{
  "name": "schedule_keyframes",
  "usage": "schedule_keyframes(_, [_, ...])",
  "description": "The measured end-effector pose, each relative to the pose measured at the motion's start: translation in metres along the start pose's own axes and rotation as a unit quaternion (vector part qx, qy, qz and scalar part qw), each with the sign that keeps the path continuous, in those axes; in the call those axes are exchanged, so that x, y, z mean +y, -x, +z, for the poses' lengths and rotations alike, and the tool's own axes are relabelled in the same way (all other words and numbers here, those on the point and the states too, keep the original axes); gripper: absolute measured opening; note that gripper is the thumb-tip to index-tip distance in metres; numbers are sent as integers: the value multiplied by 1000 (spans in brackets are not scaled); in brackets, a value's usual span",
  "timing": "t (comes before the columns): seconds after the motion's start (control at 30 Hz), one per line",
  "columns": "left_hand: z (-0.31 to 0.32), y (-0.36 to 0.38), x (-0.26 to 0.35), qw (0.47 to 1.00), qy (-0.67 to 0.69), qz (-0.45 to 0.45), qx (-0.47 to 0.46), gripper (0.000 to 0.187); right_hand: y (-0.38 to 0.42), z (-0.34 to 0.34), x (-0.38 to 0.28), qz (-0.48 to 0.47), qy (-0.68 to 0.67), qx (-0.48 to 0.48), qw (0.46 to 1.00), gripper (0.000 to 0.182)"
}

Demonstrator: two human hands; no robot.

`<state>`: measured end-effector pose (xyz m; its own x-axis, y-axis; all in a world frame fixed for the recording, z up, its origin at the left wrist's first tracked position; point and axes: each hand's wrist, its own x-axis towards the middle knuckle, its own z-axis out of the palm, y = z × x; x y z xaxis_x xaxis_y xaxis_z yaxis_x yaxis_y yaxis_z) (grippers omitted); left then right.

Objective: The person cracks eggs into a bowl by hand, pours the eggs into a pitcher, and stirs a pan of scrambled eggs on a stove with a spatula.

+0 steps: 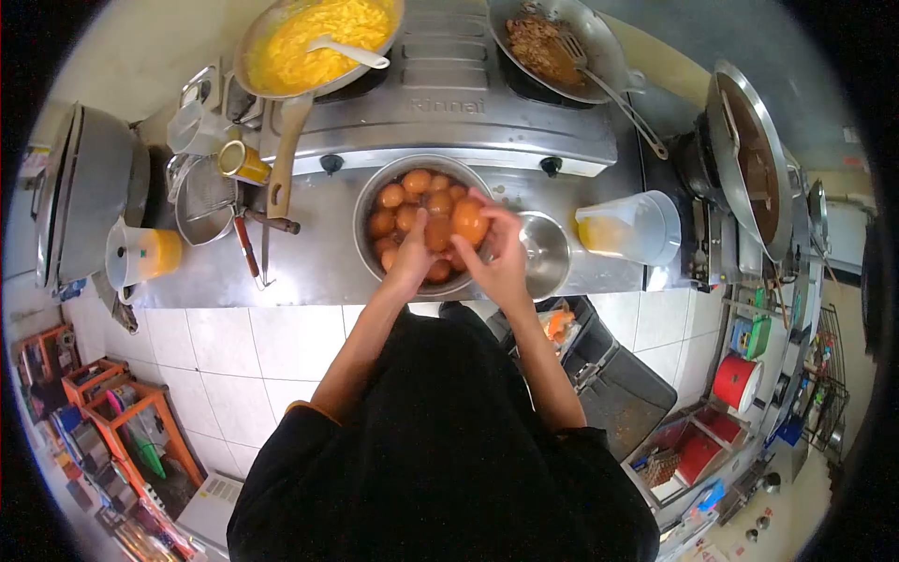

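Black shirt [440, 431] lies nearest; over the metal bowl [361, 223] of eggs [418, 181], the right hand [502, 266] pinches one egg [469, 225] in its fingers [506, 223], just right of the left hand [410, 259], whose grip I cannot tell.

The bare left forearm [363, 351] and right forearm [540, 373] converge beyond the near edge of the table [318, 281], the left grip [410, 260] thumb forward, fingers mostly hidden, the right grip [502, 262] close by, fingers and thumb curled in opposition.
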<state>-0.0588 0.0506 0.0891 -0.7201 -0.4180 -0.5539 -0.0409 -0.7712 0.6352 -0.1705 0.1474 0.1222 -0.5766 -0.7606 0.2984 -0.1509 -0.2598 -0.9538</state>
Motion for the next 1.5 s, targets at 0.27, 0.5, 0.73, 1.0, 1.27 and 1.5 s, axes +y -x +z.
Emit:
schedule_keyframes(0.27, [49,-6,-3,999,-34,3,-18,72,18,-37,-9,20,167,-30,985,51])
schedule_keyframes(0.5, [72,-39,-43,990,-114,-48,-70,55,46,-81,2,32,49,69,996,58])
schedule_keyframes(0.73, [98,-46,-34,940,-278,76,-182,43,42,-151,5,292,-249,147,912,40])
schedule_keyframes(1.0, [115,-63,-25,870,-449,104,-178,42,41,-186,12,250,-58,-58,965,38])
schedule_keyframes(1.27, [119,-84,-18,697,-631,268,-209,57,34,-197,22,135,114,-57,983,43])
schedule_keyframes(1.5, [135,-89,-22,609,-727,266,-172,51,48,-190,58,19,164,19,986,50])
